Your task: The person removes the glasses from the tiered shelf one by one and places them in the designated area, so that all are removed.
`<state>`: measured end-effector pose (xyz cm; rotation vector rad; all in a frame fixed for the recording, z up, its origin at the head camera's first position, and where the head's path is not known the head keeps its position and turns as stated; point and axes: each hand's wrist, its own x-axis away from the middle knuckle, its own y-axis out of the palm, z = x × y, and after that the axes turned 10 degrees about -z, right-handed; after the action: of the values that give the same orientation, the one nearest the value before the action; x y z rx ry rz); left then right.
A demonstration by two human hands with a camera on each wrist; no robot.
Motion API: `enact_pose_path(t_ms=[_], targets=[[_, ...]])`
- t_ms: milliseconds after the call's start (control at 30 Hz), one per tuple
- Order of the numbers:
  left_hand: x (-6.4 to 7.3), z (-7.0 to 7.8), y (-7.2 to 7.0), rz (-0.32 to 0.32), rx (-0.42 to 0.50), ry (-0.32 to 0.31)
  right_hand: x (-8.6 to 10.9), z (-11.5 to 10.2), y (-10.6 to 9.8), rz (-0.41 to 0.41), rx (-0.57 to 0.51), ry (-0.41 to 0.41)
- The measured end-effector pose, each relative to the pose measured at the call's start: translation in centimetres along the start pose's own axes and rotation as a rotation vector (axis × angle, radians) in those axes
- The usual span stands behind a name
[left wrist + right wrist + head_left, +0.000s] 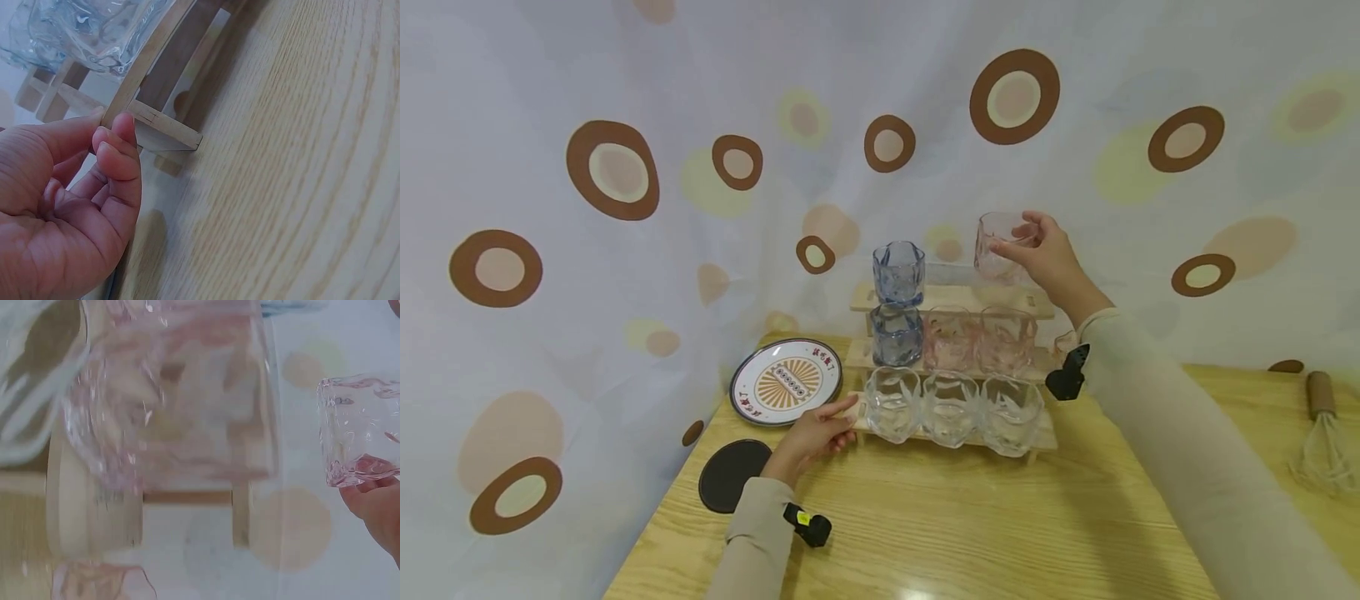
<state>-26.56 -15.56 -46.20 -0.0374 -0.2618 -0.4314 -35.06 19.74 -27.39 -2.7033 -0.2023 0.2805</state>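
Observation:
A pink glass is held up over the right part of the top shelf, gripped by my right hand between thumb and fingers. With my left hand I pinch the left end of the lowest board of a three-step wooden rack; the left wrist view shows thumb and fingertips at the board's edge. A blue glass stands on the top step. The middle step carries another blue glass and two pink glasses. Three clear glasses line the bottom step.
Left of the rack lies a patterned plate, with a black round mat in front of it. Another pinkish glass shows partly behind my right wrist. A whisk lies at the far right. A spotted curtain hangs behind the table.

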Motion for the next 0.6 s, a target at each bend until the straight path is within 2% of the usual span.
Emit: enact_pose_path(t_ms=[267,600], targets=[[-0.1,0.1,0.1,0.021,0.009,0.000,1.7,1.3,-4.3,0.002,0.060,0.027],[-0.1,0.0,0.1,-0.003,0.005,-0.006,4.7,4.7,-8.5,0.028,0.054,0.096]])
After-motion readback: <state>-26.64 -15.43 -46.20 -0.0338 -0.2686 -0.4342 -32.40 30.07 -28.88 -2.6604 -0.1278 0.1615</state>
